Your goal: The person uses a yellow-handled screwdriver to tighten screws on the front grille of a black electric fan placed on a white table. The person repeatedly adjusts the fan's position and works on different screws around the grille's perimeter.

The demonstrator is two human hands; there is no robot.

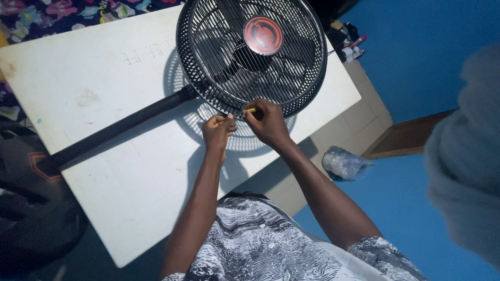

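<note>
Hands (217,130) (268,122) are pinching together at the fan (252,52) rim, right gripping a yellow tool (251,110); slipping could jab fingers.

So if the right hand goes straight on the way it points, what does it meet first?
The right hand points up toward the fan grille, and its small yellow tool already sits at the grille's rim. So it would probably meet the rim first, though depth is unclear.

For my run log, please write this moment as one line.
left hand: pinching fan grille lower rim | right hand: small yellow-handled tool at rim | fan lying on white table
</note>
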